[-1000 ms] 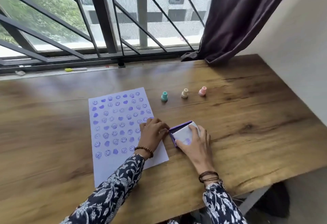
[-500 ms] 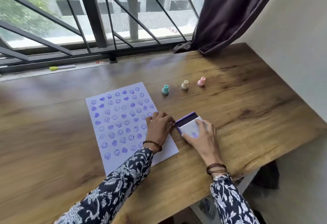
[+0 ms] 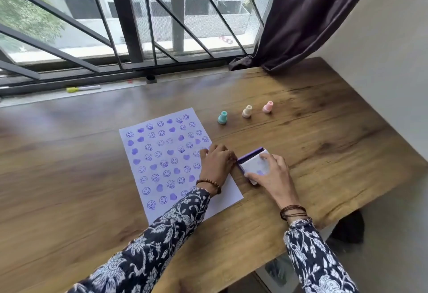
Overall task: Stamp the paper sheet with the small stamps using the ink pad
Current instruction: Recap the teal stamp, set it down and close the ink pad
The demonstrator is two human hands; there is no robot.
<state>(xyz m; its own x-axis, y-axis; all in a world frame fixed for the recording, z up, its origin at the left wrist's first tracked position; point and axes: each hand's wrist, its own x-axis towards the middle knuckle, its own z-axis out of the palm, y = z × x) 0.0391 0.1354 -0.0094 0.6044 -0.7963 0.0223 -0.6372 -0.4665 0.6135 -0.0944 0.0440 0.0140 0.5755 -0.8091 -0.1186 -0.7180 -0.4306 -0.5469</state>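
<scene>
A white paper sheet [image 3: 162, 153] covered in purple smiley and heart prints lies on the wooden table [image 3: 324, 153]. Just right of it sits the purple ink pad [image 3: 251, 162] with its white lid almost down, a strip of purple showing at the far edge. My right hand [image 3: 275, 177] presses on the lid. My left hand [image 3: 216, 165] rests on the sheet's right edge, its curled fingers against the pad's left side. Three small stamps stand upright in a row beyond: teal [image 3: 222, 117], cream [image 3: 247, 111] and pink [image 3: 268, 107].
A yellow-capped marker [image 3: 83, 88] lies on the window sill behind the table. A dark curtain [image 3: 312, 15] hangs at the back right corner, its hem on the tabletop. The table's right edge runs along a white wall.
The white lid has come down further over the purple pad under my right hand. Both hands stay at the ink pad. My head has shifted, so the whole scene sits differently.
</scene>
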